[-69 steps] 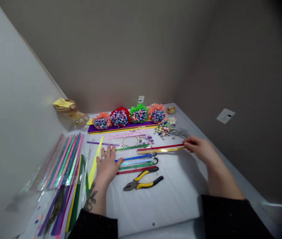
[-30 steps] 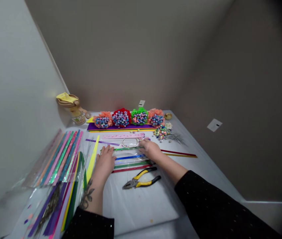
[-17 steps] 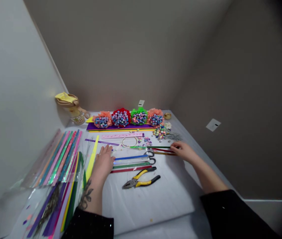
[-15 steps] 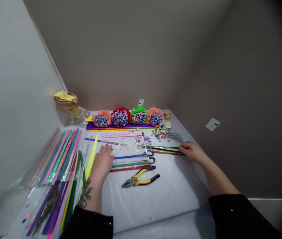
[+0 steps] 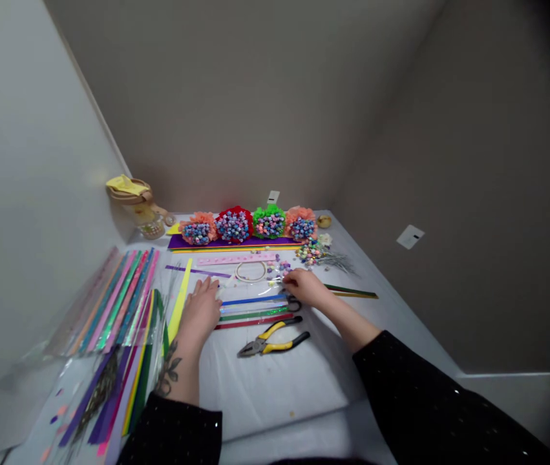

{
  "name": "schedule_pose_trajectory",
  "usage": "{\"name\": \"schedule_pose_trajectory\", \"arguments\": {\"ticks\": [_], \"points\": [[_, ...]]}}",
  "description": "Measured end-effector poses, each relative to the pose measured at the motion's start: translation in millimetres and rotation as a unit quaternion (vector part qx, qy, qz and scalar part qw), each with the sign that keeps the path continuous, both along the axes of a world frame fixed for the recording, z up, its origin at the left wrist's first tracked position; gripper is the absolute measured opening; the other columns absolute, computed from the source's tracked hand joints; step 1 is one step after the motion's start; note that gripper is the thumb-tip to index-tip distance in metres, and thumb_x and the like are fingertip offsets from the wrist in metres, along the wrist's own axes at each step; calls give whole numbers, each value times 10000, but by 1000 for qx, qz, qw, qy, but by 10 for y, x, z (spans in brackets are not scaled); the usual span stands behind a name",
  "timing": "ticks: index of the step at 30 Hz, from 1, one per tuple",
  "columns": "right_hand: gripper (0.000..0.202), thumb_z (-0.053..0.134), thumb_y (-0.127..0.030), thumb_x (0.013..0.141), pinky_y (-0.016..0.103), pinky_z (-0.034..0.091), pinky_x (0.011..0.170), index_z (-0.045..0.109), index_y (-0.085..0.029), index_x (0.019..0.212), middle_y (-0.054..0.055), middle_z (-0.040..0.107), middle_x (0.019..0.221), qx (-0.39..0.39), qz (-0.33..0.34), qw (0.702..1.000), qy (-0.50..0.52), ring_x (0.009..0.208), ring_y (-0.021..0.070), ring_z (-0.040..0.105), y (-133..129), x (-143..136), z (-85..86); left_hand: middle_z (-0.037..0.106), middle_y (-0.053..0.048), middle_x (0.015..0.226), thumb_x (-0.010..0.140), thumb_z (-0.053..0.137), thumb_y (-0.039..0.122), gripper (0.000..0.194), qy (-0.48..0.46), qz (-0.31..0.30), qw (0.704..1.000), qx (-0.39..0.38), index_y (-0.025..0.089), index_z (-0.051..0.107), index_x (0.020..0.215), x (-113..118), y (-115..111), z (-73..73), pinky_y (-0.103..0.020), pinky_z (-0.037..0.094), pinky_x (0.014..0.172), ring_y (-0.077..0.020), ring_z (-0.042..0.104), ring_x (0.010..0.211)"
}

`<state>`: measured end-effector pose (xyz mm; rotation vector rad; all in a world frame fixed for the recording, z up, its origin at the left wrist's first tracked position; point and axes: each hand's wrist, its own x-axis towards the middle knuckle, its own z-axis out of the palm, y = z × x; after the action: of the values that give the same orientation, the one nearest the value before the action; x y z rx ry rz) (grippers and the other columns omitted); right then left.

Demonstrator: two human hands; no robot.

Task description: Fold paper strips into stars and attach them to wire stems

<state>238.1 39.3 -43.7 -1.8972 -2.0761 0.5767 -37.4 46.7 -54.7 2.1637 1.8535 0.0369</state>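
My left hand lies flat at the left ends of several blue, green and red paper strips, which seem to be in clear plastic. Its fingers are stretched out. My right hand is closed, with its fingertips pinched above the black scissors handles. What the fingertips hold, if anything, is too small to make out. Dark green and gold strips stick out to the right from behind this hand. Pliers with yellow and black handles lie nearer to me. A pale hoop rests beyond the strips.
Four tissue-paper flowers packed with tiny blue and pink stars stand at the back. Beads and thin wires lie to their right. Packets of coloured strips cover the left side. A jar-like container stands back left. Walls enclose the table.
My right hand has moved left, from the right ends of the green, red and gold strips to near the scissors handles. My left hand has stayed in place.
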Motion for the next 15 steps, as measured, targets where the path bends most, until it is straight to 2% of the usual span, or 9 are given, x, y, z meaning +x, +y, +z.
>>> {"name": "schedule_pose_trajectory", "arguments": {"ticks": [2, 5, 7, 11, 15], "points": [[89, 616, -191, 737, 252, 432, 654, 701, -164, 741, 79, 692, 783, -20, -11, 1000, -7, 709, 187, 614, 7, -31, -10, 334, -130, 1500, 851, 475, 186, 534, -4, 1, 1000, 1, 129, 422, 1379, -8, -4, 14, -484, 323, 1070, -315, 269, 1387], [166, 629, -310, 744, 252, 392, 552, 681, -167, 679, 68, 675, 670, -50, -31, 998, -3, 617, 186, 595, -28, -35, -22, 358, -136, 1487, 848, 498, 206, 542, -9, 3, 1000, 4, 129, 424, 1379, -18, -6, 17, -446, 325, 1074, -300, 277, 1385], [167, 642, -322, 728, 242, 381, 521, 678, -166, 678, 52, 674, 645, -66, -38, 997, 12, 596, 180, 594, -49, -49, -24, 365, -137, 1483, 848, 505, 206, 539, -10, 5, 1000, 7, 130, 429, 1377, -19, -8, 10, -435, 325, 1075, -298, 283, 1383], [153, 554, -201, 766, 227, 436, 557, 694, -143, 783, 41, 701, 690, -71, -32, 995, 63, 648, 171, 630, -71, -82, 7, 347, -127, 1495, 853, 501, 209, 534, -10, 3, 1000, 6, 135, 432, 1377, -13, -13, -6, -429, 322, 1074, -302, 277, 1384], [319, 448, -8, 709, 212, 487, 726, 718, -163, 776, 26, 735, 903, -75, 27, 990, 115, 848, 152, 664, -96, -61, 52, 336, -125, 1501, 859, 486, 209, 536, -5, -3, 1000, -1, 125, 421, 1384, -14, -18, -1, -423, 315, 1077, -298, 270, 1387]]}}
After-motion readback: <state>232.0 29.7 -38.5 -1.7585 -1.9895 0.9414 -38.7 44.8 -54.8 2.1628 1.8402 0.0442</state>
